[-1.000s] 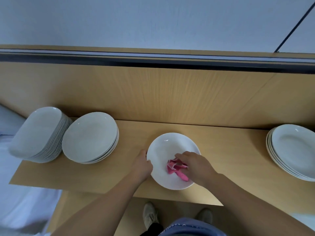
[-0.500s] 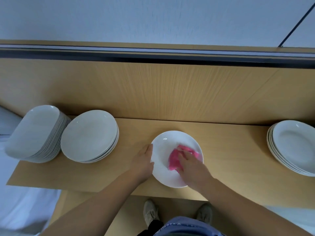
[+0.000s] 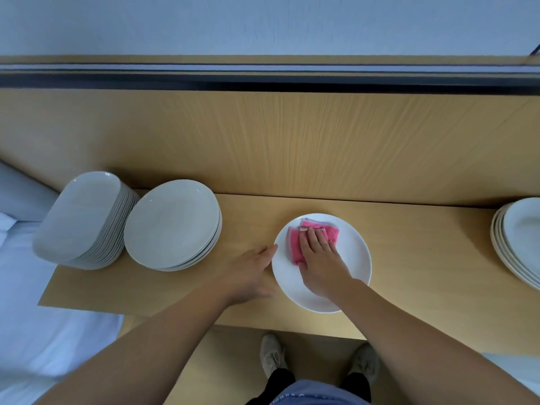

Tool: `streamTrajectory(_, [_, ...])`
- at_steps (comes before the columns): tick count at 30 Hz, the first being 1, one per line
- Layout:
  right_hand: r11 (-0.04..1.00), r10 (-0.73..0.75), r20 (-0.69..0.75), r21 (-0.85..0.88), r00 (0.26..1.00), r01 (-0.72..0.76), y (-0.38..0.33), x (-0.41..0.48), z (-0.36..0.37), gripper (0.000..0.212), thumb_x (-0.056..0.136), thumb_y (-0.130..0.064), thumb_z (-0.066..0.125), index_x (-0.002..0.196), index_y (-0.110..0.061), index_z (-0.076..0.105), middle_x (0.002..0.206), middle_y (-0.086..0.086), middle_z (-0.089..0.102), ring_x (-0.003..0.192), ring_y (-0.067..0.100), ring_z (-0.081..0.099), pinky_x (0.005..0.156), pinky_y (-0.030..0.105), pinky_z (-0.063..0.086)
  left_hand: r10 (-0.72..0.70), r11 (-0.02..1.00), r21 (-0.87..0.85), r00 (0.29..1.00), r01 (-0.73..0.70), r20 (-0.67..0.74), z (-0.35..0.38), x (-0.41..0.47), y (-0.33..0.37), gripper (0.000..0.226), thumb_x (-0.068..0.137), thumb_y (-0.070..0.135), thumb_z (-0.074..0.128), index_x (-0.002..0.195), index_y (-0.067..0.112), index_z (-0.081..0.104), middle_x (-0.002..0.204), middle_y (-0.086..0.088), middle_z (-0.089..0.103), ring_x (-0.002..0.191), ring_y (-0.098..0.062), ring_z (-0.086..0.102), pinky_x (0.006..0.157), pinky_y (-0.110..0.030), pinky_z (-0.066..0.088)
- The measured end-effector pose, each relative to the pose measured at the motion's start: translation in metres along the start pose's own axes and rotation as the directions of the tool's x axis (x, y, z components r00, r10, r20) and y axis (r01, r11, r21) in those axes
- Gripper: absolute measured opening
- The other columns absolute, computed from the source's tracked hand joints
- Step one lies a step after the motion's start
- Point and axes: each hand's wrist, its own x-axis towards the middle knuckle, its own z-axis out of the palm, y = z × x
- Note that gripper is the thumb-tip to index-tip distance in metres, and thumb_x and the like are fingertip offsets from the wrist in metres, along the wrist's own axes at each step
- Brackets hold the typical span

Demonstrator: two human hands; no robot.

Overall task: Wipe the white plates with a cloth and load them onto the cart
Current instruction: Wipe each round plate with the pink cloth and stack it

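A single white plate (image 3: 353, 258) lies flat on the wooden shelf (image 3: 409, 258) in front of me. My right hand (image 3: 320, 258) presses a folded pink cloth (image 3: 304, 238) onto the plate's far left part with flat, straight fingers. My left hand (image 3: 251, 271) rests on the shelf with its straight fingers against the plate's left rim. No cart is in view.
A stack of round white plates (image 3: 172, 225) stands at the left, with a taller stack of squarish white plates (image 3: 84, 220) beside it at the shelf's left end. Another plate stack (image 3: 517, 241) sits at the right edge. A wooden back panel (image 3: 292, 141) rises behind.
My right hand has flattened the bunched cloth and pushed it from the plate's near side toward its far side. My left hand has stayed at the left rim.
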Motion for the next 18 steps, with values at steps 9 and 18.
streamTrajectory(9, [0.969, -0.235, 0.103, -0.058, 0.966, 0.242, -0.022, -0.010, 0.007, 0.073, 0.089, -0.049, -0.005, 0.154, -0.016, -0.009, 0.162, 0.003, -0.010, 0.147, 0.024, -0.018, 0.121, 0.042, -0.008, -0.015, 0.995, -0.095, 0.997, 0.007, -0.081, 0.015, 0.004, -0.002, 0.101, 0.082, 0.057, 0.064, 0.155, 0.025, 0.001, 0.160, 0.004, 0.020, 0.143, -0.015, 0.026, 0.113, -0.027, 0.023])
streamTrajectory(18, [0.942, -0.333, 0.197, 0.024, 0.922, 0.335, -0.013, -0.028, 0.000, 0.065, 0.099, -0.057, 0.011, 0.155, -0.026, -0.004, 0.163, -0.004, -0.006, 0.147, 0.016, -0.018, 0.121, 0.036, -0.009, 0.135, 0.957, 0.267, 0.988, -0.111, -0.073, 0.003, 0.011, -0.001, 0.095, 0.089, 0.062, 0.048, 0.154, 0.018, -0.005, 0.159, 0.006, -0.015, 0.148, -0.011, -0.010, 0.122, -0.031, 0.000])
